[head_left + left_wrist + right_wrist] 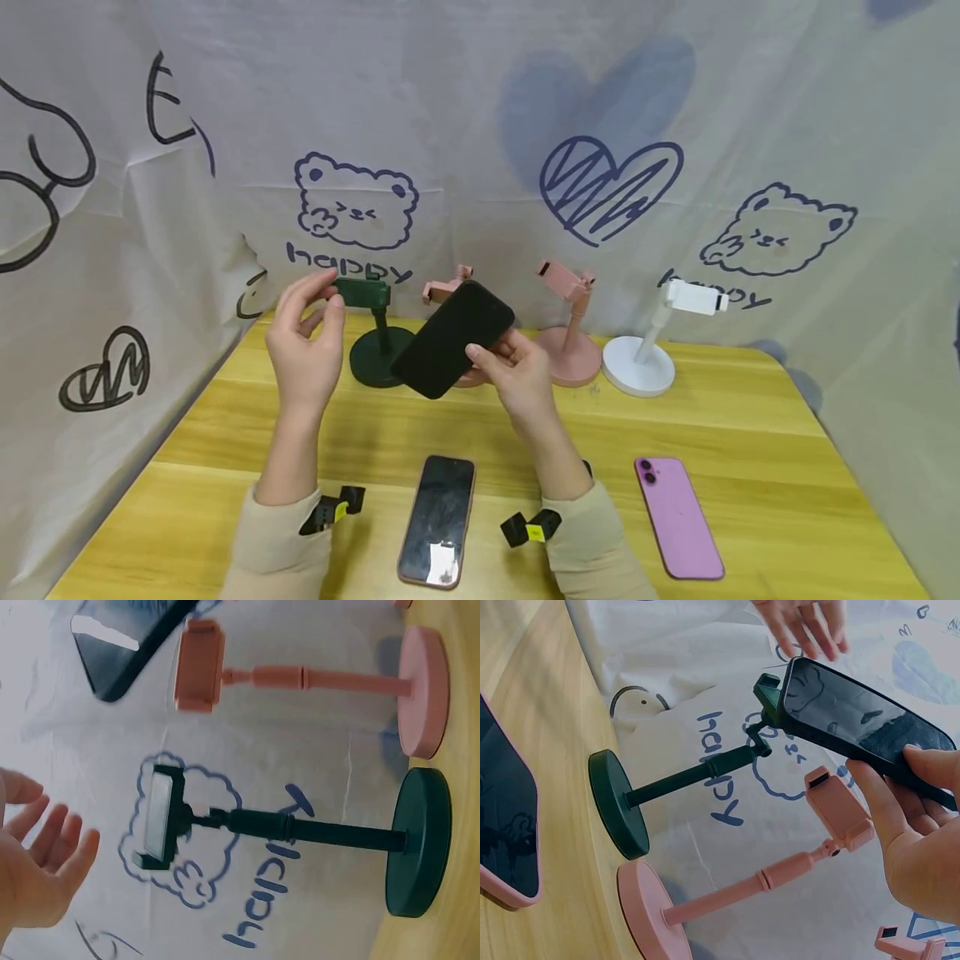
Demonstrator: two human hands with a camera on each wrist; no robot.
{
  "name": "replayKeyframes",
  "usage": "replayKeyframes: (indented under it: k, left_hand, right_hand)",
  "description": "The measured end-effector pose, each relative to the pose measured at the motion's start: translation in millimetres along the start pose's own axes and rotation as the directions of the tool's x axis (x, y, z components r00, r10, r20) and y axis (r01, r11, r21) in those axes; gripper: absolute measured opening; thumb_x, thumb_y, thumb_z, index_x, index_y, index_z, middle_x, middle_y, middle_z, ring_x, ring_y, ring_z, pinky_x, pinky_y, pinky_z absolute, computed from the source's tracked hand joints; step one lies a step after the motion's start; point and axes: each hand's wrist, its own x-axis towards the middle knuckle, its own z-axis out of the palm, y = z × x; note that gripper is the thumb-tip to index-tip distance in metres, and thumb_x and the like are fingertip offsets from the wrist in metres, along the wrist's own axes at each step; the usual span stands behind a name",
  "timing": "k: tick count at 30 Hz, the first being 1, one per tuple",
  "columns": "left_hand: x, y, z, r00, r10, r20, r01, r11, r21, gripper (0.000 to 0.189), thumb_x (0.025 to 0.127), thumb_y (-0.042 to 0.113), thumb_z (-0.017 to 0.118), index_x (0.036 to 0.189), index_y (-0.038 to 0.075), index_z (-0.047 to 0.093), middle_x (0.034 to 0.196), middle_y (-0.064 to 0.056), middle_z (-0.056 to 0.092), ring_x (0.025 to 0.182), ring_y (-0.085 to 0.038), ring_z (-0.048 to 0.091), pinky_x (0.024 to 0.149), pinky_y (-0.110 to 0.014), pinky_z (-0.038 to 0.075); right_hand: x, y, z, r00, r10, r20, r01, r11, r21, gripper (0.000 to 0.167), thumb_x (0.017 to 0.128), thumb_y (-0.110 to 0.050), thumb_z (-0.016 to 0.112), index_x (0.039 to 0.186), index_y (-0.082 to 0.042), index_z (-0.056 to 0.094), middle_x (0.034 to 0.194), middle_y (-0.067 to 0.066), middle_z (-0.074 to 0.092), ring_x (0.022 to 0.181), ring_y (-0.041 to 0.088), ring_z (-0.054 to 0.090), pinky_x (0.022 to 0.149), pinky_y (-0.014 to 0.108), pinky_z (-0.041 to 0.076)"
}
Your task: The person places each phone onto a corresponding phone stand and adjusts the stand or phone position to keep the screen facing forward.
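Note:
My right hand grips a black smartphone by its lower right end, thumb on the screen side, raised in front of a pink phone stand. The phone is tilted, and in the head view it covers most of that stand. My left hand is held up beside the green phone stand, fingers bent loosely with nothing between them. In the left wrist view a gap shows between the fingertips and the green stand's clamp.
Another pink stand and a white stand stand to the right along the table's back. A dark-screened phone lies face up between my forearms. A pink-purple phone lies face down at right. A printed cloth hangs behind.

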Motion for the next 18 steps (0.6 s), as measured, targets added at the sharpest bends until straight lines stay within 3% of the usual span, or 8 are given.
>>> replayKeyframes:
  k: [4,7,10,13,18]
  left_hand:
    - [11.7,-13.0,-0.4,0.985,-0.111,-0.135,0.109,0.994,-0.023,0.029,0.103,0.003,0.06,0.131,0.001,0.07,0.132,-0.004,0.065,0.118,-0.012,0.059,0.099,-0.027,0.051]
    - [17.8,-24.3,0.5,0.96,-0.228,-0.165,0.219,0.973,-0.071,0.032,0.105,0.007,0.059,0.136,0.002,0.066,0.137,-0.005,0.064,0.122,-0.013,0.056,0.102,-0.031,0.048]
    - [20.5,-33.8,1.1,0.926,-0.36,-0.116,0.343,0.928,-0.144,0.036,0.107,0.013,0.057,0.142,0.005,0.062,0.143,-0.006,0.061,0.127,-0.013,0.053,0.108,-0.032,0.046]
    - [20.8,-39.9,0.7,0.892,-0.45,-0.04,0.432,0.875,-0.22,0.037,0.108,0.016,0.056,0.144,0.007,0.061,0.144,-0.006,0.058,0.126,-0.015,0.054,0.11,-0.036,0.047]
    - [22.2,-44.2,0.4,0.869,-0.495,0.012,0.477,0.832,-0.283,0.035,0.108,0.012,0.056,0.142,0.004,0.063,0.136,-0.003,0.057,0.12,-0.015,0.056,0.109,-0.037,0.05]
  right_hand:
    - [0.4,2,-1,1.0,-0.002,0.006,0.002,1.0,-0.007,0.03,0.096,0.005,0.069,0.126,0.01,0.065,0.104,0.021,0.073,0.081,0.019,0.076,0.076,0.045,0.065]
    - [0.6,3,-1,1.0,0.001,0.007,0.0,1.0,-0.011,0.031,0.097,0.006,0.068,0.127,0.01,0.064,0.104,0.02,0.072,0.082,0.018,0.076,0.078,0.049,0.064]
    - [0.7,4,-2,1.0,0.01,-0.005,-0.01,1.0,-0.019,0.03,0.097,0.006,0.067,0.127,0.01,0.064,0.104,0.019,0.072,0.083,0.018,0.075,0.077,0.043,0.065]
    - [0.8,6,-2,1.0,0.023,-0.013,-0.023,1.0,-0.017,0.029,0.097,0.006,0.067,0.126,0.01,0.064,0.104,0.018,0.072,0.083,0.017,0.075,0.075,0.036,0.065]
    - [1.4,8,0,1.0,0.029,-0.006,-0.029,1.0,0.0,0.028,0.097,0.006,0.068,0.125,0.011,0.064,0.101,0.015,0.072,0.082,0.017,0.075,0.075,0.035,0.065]
